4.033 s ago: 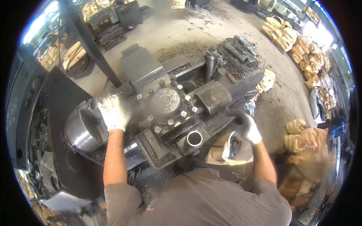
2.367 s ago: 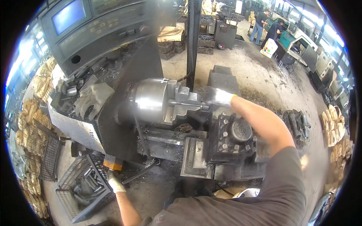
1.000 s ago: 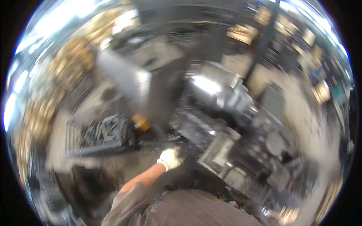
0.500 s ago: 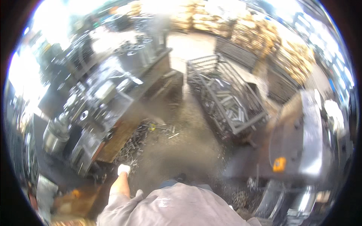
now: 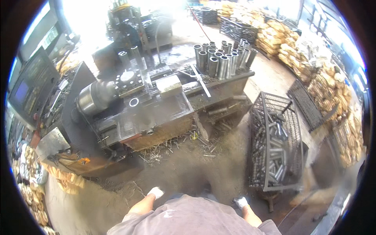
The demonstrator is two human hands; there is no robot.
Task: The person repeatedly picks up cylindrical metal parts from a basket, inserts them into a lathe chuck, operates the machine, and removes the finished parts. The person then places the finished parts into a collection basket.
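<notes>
Both hands low at the near edge of the view, close against the body. Left hand (image 5: 156,192) gloved in white, hanging by the hip — nothing seen in it, though whether the fingers are spread or curled I cannot tell. Right hand (image 5: 241,202) also gloved, half hidden behind the grey shirt; nothing visibly held, its shape likewise cannot be told.

Nearest thing to the hands: the wire cage (image 5: 274,145) standing on the floor to the right, its near corner just beside the right hand. It is part filled with short metal tubes (image 5: 274,156) lying jumbled, most with their long axes running roughly near-to-far. The right hand is clearly the nearer of the 2; the left is well apart from the cage, with the body between.

Farther off, ahead and left: the lathe (image 5: 129,105), dark and oily, its chuck (image 5: 92,98) at the left end and the bed running left-to-right across the view. On the bed's far right end stands a cluster of upright tubes (image 5: 221,58), long axes vertical. These lie well apart from both hands, across a stretch of floor littered with metal swarf (image 5: 176,145) — neither hand is within reach of them.
</notes>
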